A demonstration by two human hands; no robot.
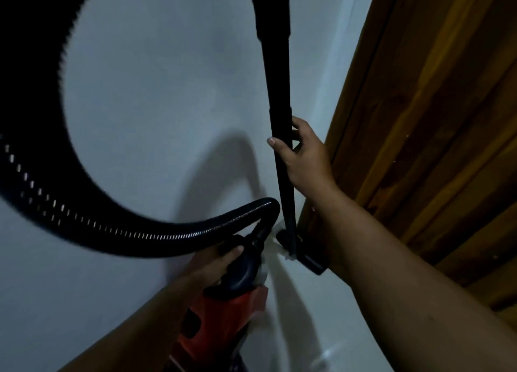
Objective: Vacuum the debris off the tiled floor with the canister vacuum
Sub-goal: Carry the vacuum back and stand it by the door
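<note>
My right hand [303,153] is wrapped around the long black rigid vacuum wand [279,136], thumb across its front. The wand's flat black floor nozzle [310,261] sits on the pale floor [321,315] at 5 o'clock from that hand, beside the brown wooden door [433,119]. My left hand [215,262] grips the black handle atop the red canister vacuum [221,310]. The black ribbed hose [112,226] loops away to 9 o'clock.

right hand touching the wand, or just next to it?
Touching. The head view shows the right hand wrapped around the black wand, thumb across its front and fingers curled behind it, with no gap.
</note>
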